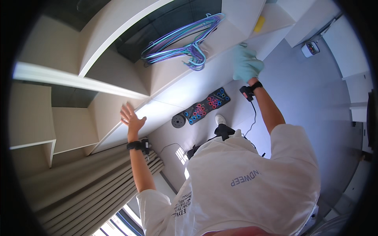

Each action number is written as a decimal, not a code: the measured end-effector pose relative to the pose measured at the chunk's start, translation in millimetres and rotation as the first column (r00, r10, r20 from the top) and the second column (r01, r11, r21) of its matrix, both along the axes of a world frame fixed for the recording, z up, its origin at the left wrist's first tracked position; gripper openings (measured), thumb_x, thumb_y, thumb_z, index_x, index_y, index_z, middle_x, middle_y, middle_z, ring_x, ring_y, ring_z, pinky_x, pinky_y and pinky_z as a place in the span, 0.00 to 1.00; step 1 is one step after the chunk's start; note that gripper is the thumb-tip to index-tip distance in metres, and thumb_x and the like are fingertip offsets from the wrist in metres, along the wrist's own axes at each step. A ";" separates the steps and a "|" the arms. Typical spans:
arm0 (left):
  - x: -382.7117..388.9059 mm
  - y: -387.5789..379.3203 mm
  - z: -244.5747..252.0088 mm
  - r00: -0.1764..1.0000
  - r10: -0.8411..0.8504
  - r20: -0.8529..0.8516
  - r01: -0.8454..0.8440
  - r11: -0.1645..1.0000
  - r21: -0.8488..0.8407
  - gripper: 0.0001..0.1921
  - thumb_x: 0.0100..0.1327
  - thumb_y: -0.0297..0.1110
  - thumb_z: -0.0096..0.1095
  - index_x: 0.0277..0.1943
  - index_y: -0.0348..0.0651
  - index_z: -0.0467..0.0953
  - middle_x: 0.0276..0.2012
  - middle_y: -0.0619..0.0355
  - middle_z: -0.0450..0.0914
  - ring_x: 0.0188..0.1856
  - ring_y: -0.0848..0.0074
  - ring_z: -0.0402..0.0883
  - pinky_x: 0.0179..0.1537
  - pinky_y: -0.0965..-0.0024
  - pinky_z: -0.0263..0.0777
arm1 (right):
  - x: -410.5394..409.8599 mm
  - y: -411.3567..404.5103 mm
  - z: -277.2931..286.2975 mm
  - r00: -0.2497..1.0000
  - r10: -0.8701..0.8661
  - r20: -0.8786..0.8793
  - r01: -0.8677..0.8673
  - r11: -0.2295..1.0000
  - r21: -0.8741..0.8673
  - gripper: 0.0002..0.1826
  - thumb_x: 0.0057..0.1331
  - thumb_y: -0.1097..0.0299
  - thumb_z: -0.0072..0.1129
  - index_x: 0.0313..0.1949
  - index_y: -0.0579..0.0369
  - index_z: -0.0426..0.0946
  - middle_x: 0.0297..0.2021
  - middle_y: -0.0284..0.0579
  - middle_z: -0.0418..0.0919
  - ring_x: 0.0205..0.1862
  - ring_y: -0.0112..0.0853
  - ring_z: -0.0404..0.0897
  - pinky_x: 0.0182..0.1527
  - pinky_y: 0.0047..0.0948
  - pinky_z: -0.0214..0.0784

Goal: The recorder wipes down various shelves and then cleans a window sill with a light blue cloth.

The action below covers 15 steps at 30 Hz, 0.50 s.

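Observation:
My left hand (132, 119) is empty, its fingers spread near the front edge of a pale wooden shelf unit (118, 103). Whether the fingertips touch the shelf cannot be told. A light green cloth (246, 63) covers most of my right hand (253, 80), bunched around it, and hides the fingers. This hand is at the shelf's front edge, to the right of a pile of blue and purple clothes hangers (186, 44). The hangers lie on the shelf board. Each wrist wears a black strap with a small device.
Below, a black push-up board (206, 105) with coloured rings and a dark weight plate (178, 121) lie on the floor. A yellow object (259, 24) sits on the right shelf. A pleated curtain (103, 183) hangs at lower left. Cables trail from both wrist devices.

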State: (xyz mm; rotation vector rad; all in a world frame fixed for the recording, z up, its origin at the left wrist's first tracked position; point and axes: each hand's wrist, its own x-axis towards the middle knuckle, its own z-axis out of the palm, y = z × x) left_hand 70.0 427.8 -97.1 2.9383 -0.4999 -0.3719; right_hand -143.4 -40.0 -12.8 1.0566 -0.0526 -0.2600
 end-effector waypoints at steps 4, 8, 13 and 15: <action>-0.4 -8.4 12.0 0.998 0.000 -0.056 -0.001 1.000 -0.029 0.64 0.41 0.43 0.74 0.68 0.58 0.24 0.69 0.49 0.24 0.69 0.50 0.23 0.63 0.39 0.29 | 35.4 -68.6 -132.5 0.985 0.001 -0.170 -0.060 0.938 -0.342 0.14 0.53 0.65 0.51 0.36 0.59 0.75 0.29 0.45 0.75 0.30 0.34 0.74 0.33 0.35 0.69; -8.5 -4.4 20.0 0.990 0.087 -0.110 -0.085 0.996 0.028 0.63 0.40 0.41 0.73 0.68 0.53 0.25 0.69 0.49 0.23 0.69 0.51 0.22 0.63 0.42 0.26 | 56.1 32.9 -52.8 0.965 -0.147 0.219 -0.210 0.074 0.975 0.07 0.56 0.65 0.49 0.28 0.52 0.73 0.26 0.35 0.73 0.30 0.28 0.73 0.31 0.29 0.68; -7.7 -20.1 13.3 0.992 0.088 -0.092 -0.087 0.996 0.013 0.62 0.41 0.40 0.73 0.68 0.51 0.26 0.69 0.49 0.23 0.69 0.51 0.22 0.64 0.42 0.27 | 43.3 38.7 -76.8 0.917 -0.162 0.363 -0.398 -0.401 0.825 0.06 0.57 0.64 0.49 0.28 0.50 0.72 0.26 0.33 0.73 0.31 0.27 0.73 0.32 0.28 0.68; -9.6 -11.7 10.6 0.995 0.098 0.008 -0.099 0.995 0.008 0.63 0.40 0.41 0.74 0.69 0.53 0.27 0.69 0.52 0.24 0.70 0.53 0.23 0.63 0.41 0.29 | 35.4 19.2 -82.0 0.904 -0.194 0.381 -0.428 -0.420 0.800 0.06 0.57 0.64 0.49 0.28 0.50 0.72 0.27 0.33 0.73 0.32 0.27 0.73 0.32 0.28 0.68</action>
